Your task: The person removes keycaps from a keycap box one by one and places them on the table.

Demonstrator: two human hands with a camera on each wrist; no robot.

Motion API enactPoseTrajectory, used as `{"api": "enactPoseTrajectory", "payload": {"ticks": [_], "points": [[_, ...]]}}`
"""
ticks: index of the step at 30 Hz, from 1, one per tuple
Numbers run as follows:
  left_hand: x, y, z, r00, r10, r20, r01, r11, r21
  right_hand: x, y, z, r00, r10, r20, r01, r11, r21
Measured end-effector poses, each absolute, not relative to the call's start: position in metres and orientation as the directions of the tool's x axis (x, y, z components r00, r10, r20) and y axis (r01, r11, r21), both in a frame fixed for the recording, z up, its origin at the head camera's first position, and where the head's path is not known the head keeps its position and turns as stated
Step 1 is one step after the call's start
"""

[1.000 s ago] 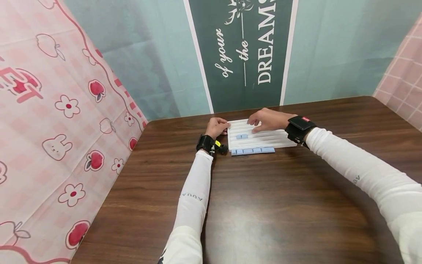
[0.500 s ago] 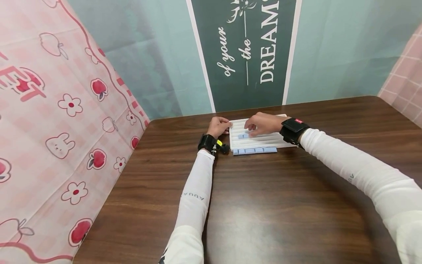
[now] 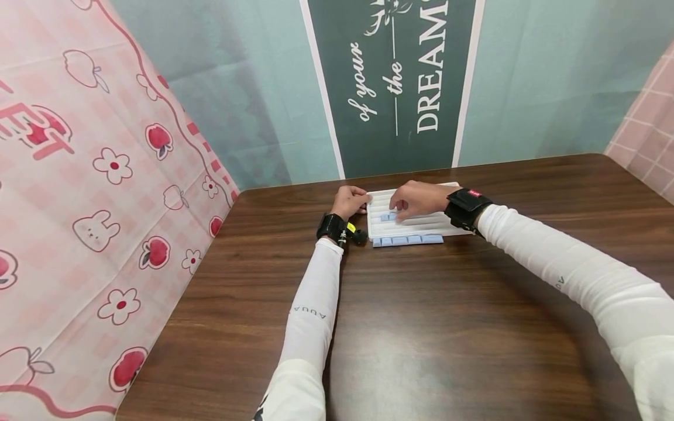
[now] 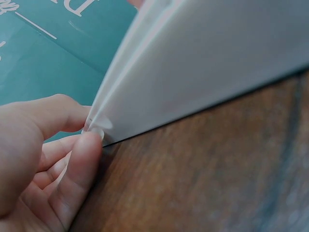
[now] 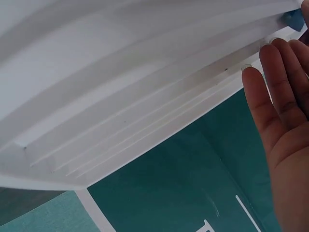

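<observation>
My left hand (image 3: pixel 348 203) pinches the left edge of a white ridged tray (image 3: pixel 429 227) between thumb and fingers; the left wrist view shows the thumb on the corner of the tray (image 4: pixel 159 92). Over the tray's left part, my right hand (image 3: pixel 418 199) reaches down with thumb and index finger at a light blue keycap-like block (image 3: pixel 389 217) in one of the grooves. A second such block sits beside it. In the right wrist view, a bit of blue (image 5: pixel 293 20) shows by the fingertips of the right hand (image 5: pixel 289 111), whose other fingers are loosely bent. The grip itself is partly hidden.
A row of several light blue blocks (image 3: pixel 408 241) lies along the tray's front edge on the brown wooden table (image 3: pixel 421 316). A black object with a yellow tag (image 3: pixel 358 235) is by the left wrist. Printed cloth (image 3: pixel 389 158) hangs behind the table.
My right hand has come down and slightly left onto the light blue blocks in the tray, thumb and index drawing closer together. My left hand keeps its hold on the tray edge.
</observation>
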State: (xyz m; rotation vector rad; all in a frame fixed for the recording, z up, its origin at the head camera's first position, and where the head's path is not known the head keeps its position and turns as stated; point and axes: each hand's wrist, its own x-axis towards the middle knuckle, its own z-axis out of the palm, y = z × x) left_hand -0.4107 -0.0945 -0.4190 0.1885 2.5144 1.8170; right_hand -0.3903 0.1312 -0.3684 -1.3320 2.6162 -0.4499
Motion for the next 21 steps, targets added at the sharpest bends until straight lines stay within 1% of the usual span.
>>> {"api": "enactPoseTrajectory", "payload": {"ticks": [13, 21], "points": [[-0.4119, -0.0922, -0.4181, -0.995, 0.098, 0.028, 0.061, 0.352, 0.934, -0.387, 0.1241, -0.368, -0.547, -0.837, -0.018, -0.789, 0.523, -0.322], [-0.412, -0.0928, -0.4186, -0.994, 0.107, 0.028, 0.064, 0.354, 0.933, -0.3848, 0.123, -0.369, -0.553, -0.833, -0.014, -0.786, 0.527, -0.322]]}}
